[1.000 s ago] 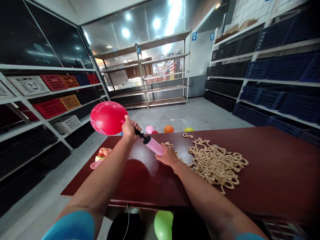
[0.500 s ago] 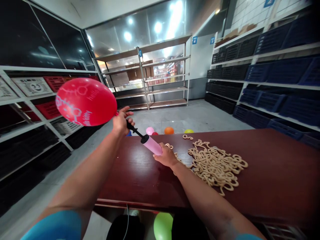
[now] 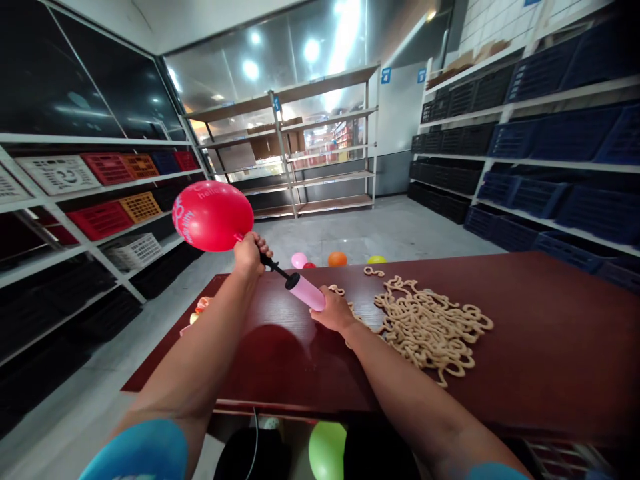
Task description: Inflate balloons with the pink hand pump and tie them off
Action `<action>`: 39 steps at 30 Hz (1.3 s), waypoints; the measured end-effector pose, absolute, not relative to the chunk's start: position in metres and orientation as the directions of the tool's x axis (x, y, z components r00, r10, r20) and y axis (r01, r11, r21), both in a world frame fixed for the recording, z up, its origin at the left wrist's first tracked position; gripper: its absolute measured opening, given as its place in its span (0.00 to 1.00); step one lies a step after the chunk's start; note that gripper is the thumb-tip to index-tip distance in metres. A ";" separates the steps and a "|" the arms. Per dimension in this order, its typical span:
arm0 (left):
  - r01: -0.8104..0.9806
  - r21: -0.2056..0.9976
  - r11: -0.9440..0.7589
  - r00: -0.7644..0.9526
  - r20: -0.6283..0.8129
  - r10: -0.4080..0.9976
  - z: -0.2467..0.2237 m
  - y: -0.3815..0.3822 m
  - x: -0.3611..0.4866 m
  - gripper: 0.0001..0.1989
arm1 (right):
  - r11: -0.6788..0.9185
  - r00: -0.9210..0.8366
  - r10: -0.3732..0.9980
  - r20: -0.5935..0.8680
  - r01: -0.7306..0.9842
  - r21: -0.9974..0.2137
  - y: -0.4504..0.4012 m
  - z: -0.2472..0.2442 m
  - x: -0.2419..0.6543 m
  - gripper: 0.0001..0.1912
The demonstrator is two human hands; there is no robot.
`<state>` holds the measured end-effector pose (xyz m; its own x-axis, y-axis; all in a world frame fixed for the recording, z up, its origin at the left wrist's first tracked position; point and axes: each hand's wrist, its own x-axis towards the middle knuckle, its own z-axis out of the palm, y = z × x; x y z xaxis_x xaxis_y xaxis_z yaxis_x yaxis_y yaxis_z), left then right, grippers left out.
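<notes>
My left hand (image 3: 251,253) is closed around the black handle of a balloon pump, at the upper left end of its thin rod. The neck of an inflated red balloon (image 3: 213,215) with pale lettering meets the same hand; how it is gripped is partly hidden. My right hand (image 3: 332,311) wraps the lower end of the pump's pink barrel (image 3: 306,292). Pump and hands are above the brown table (image 3: 300,373). To the right of the barrel lies a heap of beige, curly ring-shaped pieces (image 3: 433,327).
Small limp coloured pieces (image 3: 201,308), perhaps uninflated balloons, lie at the table's left, partly behind my left forearm. Beyond the far edge are orange (image 3: 337,259), pink and yellow balloons. A green balloon (image 3: 327,450) is below the near edge. Shelves with crates (image 3: 540,193) stand either side.
The red balloon has moved right and down and looks smaller in view. My left hand's fingers, spread before, have closed on the handle. My right hand has barely moved.
</notes>
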<state>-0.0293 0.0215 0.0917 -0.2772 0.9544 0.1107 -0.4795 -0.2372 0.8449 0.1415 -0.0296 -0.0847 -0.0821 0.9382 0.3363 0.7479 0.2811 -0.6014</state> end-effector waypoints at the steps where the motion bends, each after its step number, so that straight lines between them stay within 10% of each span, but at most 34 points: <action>1: -0.482 0.846 -0.226 -0.276 0.098 0.956 0.086 0.021 -0.025 0.07 | 0.286 -0.088 0.936 0.339 0.751 -0.595 -0.030 -0.085 0.141 0.16; 19: -0.485 0.822 -0.300 -0.272 0.184 0.945 0.152 0.008 -0.066 0.09 | 0.349 -0.124 0.920 0.371 0.689 -0.635 -0.034 -0.078 0.139 0.16; 39: -0.484 0.856 -0.183 -0.227 0.079 0.971 0.082 0.009 -0.022 0.08 | 0.351 -0.136 0.917 0.375 0.724 -0.595 -0.036 -0.071 0.137 0.20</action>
<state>-0.0216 0.0087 0.0816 -0.2266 0.9708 0.0791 -0.4842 -0.1827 0.8557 0.1370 -0.0365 -0.0707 -0.1364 0.9170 0.3748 0.7236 0.3507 -0.5945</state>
